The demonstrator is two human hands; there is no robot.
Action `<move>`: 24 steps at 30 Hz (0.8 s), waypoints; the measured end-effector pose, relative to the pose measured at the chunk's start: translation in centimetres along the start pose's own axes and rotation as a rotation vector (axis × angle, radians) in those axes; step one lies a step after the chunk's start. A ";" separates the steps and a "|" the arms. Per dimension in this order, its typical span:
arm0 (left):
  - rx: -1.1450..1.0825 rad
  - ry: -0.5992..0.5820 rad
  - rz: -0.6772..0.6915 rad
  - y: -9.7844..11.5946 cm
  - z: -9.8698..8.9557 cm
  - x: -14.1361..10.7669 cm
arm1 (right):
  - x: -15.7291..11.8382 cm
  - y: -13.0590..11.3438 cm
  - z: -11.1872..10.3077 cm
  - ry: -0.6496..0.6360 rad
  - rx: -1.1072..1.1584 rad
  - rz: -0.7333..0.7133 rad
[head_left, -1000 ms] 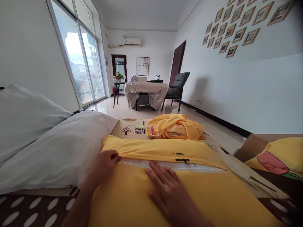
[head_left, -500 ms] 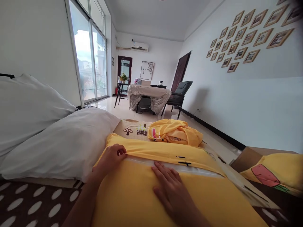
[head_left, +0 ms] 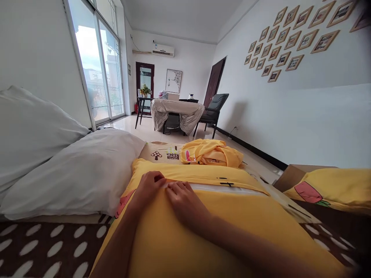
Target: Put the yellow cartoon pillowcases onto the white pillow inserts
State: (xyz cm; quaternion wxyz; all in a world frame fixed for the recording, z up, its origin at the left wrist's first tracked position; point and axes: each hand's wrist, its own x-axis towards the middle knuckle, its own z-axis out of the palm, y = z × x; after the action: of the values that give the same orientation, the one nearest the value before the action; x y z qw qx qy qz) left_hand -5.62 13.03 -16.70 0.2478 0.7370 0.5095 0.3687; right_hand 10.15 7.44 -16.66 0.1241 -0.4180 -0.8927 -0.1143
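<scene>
A yellow pillowcase [head_left: 162, 239] lies in front of me over a white pillow [head_left: 199, 187], which shows as a narrow strip through the long opening. My left hand [head_left: 150, 187] is closed on the flap edge at the left end of this opening, fingers curled inward. Close beside it, my right hand [head_left: 185, 200] has its fingers bent and pressed together at the lower edge of the opening. Exactly what its fingertips grip is hidden under them. Small black marks are printed on the flap to the right.
White pillows [head_left: 84, 170] are piled on the left. A crumpled yellow cloth [head_left: 210, 152] lies beyond the pillowcase on the patterned bedding [head_left: 37, 245]. On the right, another yellow pillow [head_left: 339, 189] rests on a cardboard box [head_left: 292, 175]. Farther off stand a covered table [head_left: 176, 106] and black chair [head_left: 216, 112].
My right hand has slid left along the opening to beside my left hand, its flat fingers now curled. My left hand has shifted slightly right. The view has turned a little.
</scene>
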 end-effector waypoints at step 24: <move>0.321 -0.029 -0.045 -0.8 -0.4 -0.3 | 5.0 0.3 0.4 -0.133 0.035 0.132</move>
State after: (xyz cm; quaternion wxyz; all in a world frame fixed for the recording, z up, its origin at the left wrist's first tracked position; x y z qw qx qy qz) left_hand -6.52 13.01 -17.15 0.1422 0.7607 0.5746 0.2663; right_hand 7.21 11.36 -15.41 0.0790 -0.4804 -0.8712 -0.0624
